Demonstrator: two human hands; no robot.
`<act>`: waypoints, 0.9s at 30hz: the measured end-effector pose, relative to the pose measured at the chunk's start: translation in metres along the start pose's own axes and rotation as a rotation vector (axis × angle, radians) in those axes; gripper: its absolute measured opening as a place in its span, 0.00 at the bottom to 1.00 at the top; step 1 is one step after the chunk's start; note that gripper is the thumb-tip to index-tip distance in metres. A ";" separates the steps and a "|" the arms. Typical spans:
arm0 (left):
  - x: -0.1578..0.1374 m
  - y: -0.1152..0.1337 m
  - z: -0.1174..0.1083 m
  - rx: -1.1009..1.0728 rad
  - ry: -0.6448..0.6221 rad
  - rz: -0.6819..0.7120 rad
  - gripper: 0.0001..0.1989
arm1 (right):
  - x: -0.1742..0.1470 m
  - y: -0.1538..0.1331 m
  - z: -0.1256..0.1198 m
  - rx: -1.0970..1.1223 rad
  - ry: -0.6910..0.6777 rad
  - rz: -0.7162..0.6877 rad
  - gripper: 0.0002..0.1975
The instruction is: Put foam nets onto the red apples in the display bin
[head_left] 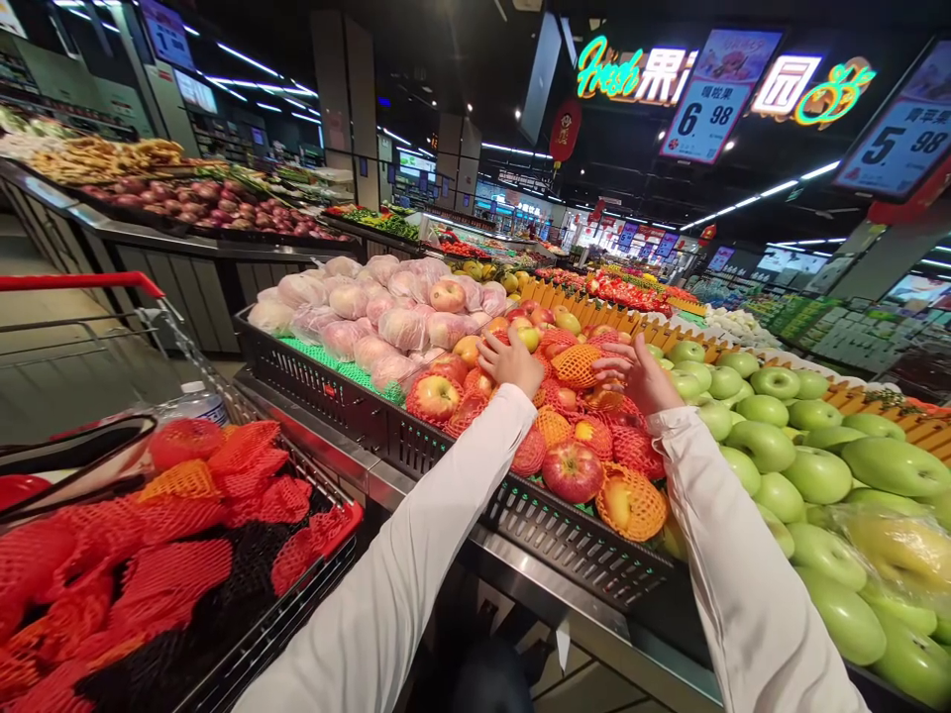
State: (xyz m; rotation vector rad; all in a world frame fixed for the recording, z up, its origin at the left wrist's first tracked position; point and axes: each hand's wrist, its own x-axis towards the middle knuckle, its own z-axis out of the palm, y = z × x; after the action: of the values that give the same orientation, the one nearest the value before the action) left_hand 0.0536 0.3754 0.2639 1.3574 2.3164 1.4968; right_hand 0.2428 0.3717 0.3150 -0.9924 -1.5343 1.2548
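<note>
My left hand [512,364] reaches over a heap of red apples, its fingers spread and slightly bent. Its fingertips are close to a red apple [479,382]; whether they touch it I cannot tell. To the right, my right hand [640,376] is open with fingers apart, beside an apple in an orange foam net [576,366]. Many apples here wear red or orange foam nets. Near the front of the heap lie a bare red apple [573,471] and another orange-netted apple [631,502]. A black plastic crate [423,446] borders the heap.
Green apples [765,446] are piled on the right, film-wrapped pale fruit [349,302] on the left. A shopping cart [338,525] at lower left carries loose foam nets [170,574], a red apple [185,444] and a water bottle [202,404]. Price signs [719,94] hang overhead.
</note>
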 end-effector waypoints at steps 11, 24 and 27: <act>0.016 -0.016 0.011 -0.166 0.035 -0.033 0.26 | 0.000 0.000 -0.004 0.002 0.082 -0.087 0.29; 0.001 0.006 -0.002 -0.627 -0.320 0.955 0.37 | -0.002 0.009 0.002 -0.100 -0.093 -0.276 0.36; -0.001 0.006 0.002 -0.706 -0.482 1.047 0.38 | -0.004 0.007 0.010 -0.209 -0.035 -0.353 0.32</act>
State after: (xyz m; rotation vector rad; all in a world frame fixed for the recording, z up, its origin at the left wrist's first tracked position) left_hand 0.0595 0.3769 0.2670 2.3809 0.6117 1.6043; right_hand 0.2347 0.3663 0.3062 -0.7860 -1.8029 0.8820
